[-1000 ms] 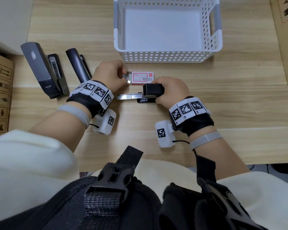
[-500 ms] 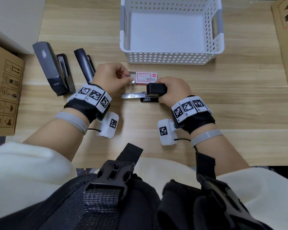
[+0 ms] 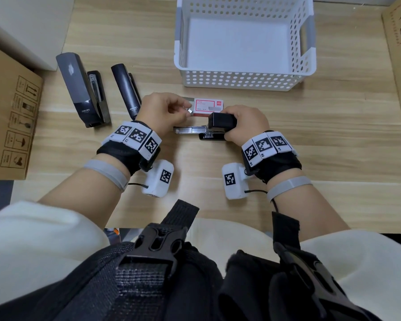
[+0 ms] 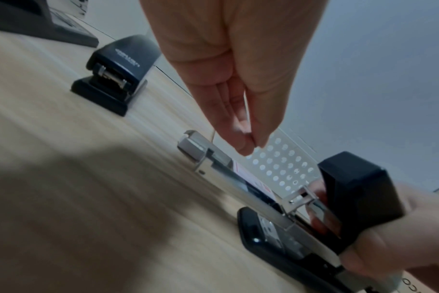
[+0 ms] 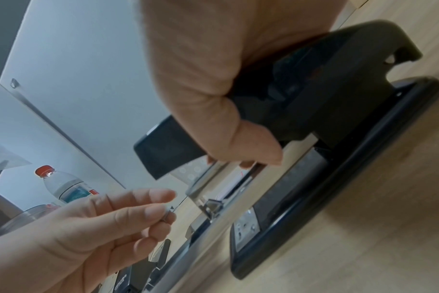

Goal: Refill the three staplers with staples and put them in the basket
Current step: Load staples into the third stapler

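Lifted slightly off the staple box (image 3: 208, 107), the left hand (image 3: 164, 112) pinches what looks like a staple strip (image 3: 189, 111) just above the open stapler (image 3: 208, 130) that the right hand (image 3: 245, 125) grips; it should be lowered level into the channel.

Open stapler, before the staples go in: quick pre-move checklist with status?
1. Stapler lid lifted and held back by the right hand: ok.
2. Metal staple channel exposed and facing up, pointing toward the left hand: ok.
3. Staple strip pinched in the left fingertips: ok in the head view; hidden in the left wrist view.
4. Strip lined up over the channel: not ok, it sits beside the staple box, behind the channel.
5. Channel free of old staples: cannot tell.
6. Basket free to receive the stapler: ok.
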